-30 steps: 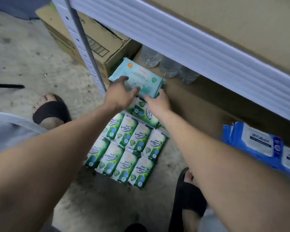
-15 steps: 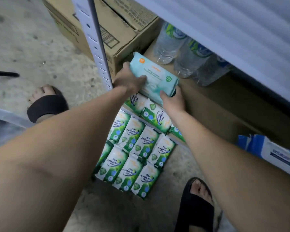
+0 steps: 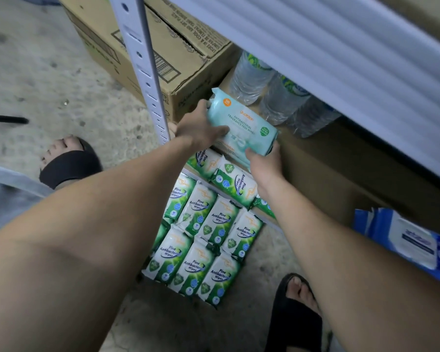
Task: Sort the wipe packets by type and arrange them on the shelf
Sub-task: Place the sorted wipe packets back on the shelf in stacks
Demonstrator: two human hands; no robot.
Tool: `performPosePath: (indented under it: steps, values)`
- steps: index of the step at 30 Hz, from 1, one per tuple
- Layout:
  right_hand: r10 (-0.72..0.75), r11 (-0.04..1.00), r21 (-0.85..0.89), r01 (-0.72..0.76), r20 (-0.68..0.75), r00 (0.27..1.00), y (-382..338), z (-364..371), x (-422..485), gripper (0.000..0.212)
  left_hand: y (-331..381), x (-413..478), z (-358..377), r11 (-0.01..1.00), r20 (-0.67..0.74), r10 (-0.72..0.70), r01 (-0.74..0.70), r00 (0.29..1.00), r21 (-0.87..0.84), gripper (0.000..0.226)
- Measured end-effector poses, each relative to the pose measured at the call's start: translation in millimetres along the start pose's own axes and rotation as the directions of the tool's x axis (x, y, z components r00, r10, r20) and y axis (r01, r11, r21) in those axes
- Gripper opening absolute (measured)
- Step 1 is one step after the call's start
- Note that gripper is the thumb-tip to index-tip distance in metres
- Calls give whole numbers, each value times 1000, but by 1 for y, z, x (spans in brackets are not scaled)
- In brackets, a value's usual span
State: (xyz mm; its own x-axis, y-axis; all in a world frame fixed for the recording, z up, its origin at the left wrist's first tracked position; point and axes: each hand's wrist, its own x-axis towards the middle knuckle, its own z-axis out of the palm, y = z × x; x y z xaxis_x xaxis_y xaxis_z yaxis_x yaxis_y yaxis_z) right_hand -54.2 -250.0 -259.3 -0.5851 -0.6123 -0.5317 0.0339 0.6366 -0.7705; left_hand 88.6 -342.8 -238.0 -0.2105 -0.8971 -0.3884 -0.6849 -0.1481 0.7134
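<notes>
The left grip (image 3: 198,128) curls over the 9 o'clock edge of the pale teal soft plastic wipe packet (image 3: 241,123), and the right grip (image 3: 264,163) clasps its 5 o'clock corner, over the brown shelf board (image 3: 328,158). It is best lowered flat and level; its long axis runs 11 to 5 o'clock, printed face up

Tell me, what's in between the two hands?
A teal wipe packet, seen in the head view. The left hand grips its left side and the right hand holds its lower end.
</notes>
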Motion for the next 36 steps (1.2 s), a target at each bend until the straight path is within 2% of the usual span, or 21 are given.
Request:
performPosePath:
  steps: [6, 9, 11, 14, 17, 24, 29, 36]
  values:
    - [-45, 992, 114, 48, -33, 998, -18, -8, -21, 77, 30, -16, -18, 995, -32, 78, -79, 996, -56, 55]
    - [-23, 979, 204, 22, 2, 1000, -30, -14, -46, 78, 53, -36, -35, 992, -71, 106, -110, 992, -61, 56]
    - [-38, 979, 204, 30, 35, 999, -34, -25, -66, 71, 61, -53, -46, 990, -69, 138, -140, 988, -26, 60]
    - [-26, 977, 214, 6, 89, 996, -37, -46, -100, 47, 69, -87, -60, 982, -46, 187, -186, 981, 16, 66]
    - [-6, 974, 226, -29, 153, 988, -33, -64, -135, 36, 72, -125, -68, 972, -77, 216, -206, 973, 114, 70]
    - [-11, 967, 247, -61, 279, 960, -43, -110, -223, 28, 80, -217, -96, 983, -133, 171, -158, 976, 98, 68]
    - [-52, 972, 232, -38, 371, 927, -70, -151, -282, 25, 108, -280, -128, 987, -189, 163, -160, 968, 31, 57]
    - [-115, 969, 247, 6, 429, 896, -111, -201, -348, 22, 167, -359, -157, 967, -347, 250, -249, 904, 48, 64]
